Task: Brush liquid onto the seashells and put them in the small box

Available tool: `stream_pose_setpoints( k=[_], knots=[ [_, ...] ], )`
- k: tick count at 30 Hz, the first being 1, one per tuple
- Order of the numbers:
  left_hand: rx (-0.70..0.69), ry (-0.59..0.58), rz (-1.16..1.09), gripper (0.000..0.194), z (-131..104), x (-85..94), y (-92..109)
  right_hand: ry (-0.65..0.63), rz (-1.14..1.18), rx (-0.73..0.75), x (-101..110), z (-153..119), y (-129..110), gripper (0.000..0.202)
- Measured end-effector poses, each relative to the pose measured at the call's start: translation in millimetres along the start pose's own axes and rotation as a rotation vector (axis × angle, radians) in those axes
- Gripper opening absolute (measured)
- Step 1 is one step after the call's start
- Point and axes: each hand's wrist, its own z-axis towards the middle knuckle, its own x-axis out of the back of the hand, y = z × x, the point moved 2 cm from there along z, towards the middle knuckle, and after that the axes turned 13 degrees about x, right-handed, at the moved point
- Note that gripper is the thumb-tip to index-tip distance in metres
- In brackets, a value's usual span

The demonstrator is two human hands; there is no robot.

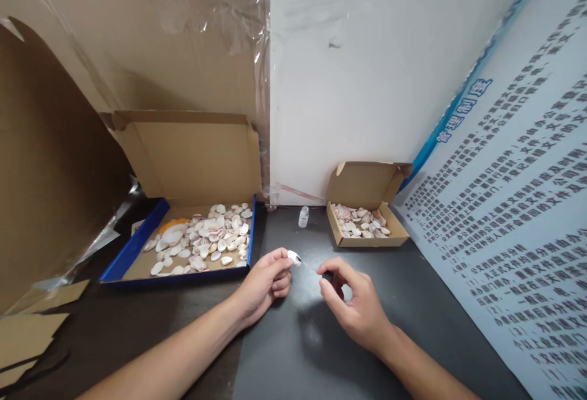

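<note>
My left hand (271, 277) pinches a small white seashell (292, 257) by its edge between thumb and fingers. Opposite it, my right hand (352, 297) grips the black cap (327, 276) of a small applicator brush. Its thin clear stem points left, and the dark bristle tip (298, 260) is at the shell, seemingly touching its face. Beyond both hands, a small clear bottle (303, 217) stands upright on the dark table (284, 351) without a cap on it.
At left, a blue-sided cardboard box (110, 270) with a raised lid holds many seashells (208, 235). A smaller cardboard box (369, 243) at right holds more shells (360, 219). Cardboard walls, a white panel (339, 82) and a printed sheet (513, 174) surround the table.
</note>
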Motion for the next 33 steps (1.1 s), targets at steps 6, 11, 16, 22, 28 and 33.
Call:
stream_pose_setpoints(
  k=[6, 11, 16, 22, 28, 33],
  knots=[
    [0.011, -0.012, -0.012, 0.028, 0.0, 1.1, -0.7, -0.011, -0.012, -0.108, -3.3, 0.1, 9.9, 0.013],
    [-0.001, -0.006, -0.024, 0.03, 0.5, 1.5, -1.4, -0.037, 0.004, -0.06, -3.5, 0.8, 9.0, 0.014],
    [-0.001, 0.001, -0.009, 0.03, -0.1, 1.5, -1.0, -0.035, -0.051, -0.091, -2.7, 0.9, 10.6, 0.013],
    [0.008, 0.002, -0.04, 0.029, -0.3, 0.8, -0.7, -0.064, -0.118, -0.091, -2.2, -0.2, 8.4, 0.012],
    [-0.006, 0.024, -0.042, 0.029, -0.9, -0.7, -0.2, -0.086, -0.165, -0.057, -5.2, -1.3, 4.2, 0.013],
    [-0.001, 0.025, -0.039, 0.029, -0.9, -0.7, -0.1, -0.095, -0.103, -0.041, -3.3, 0.2, 3.3, 0.013]
  ],
)
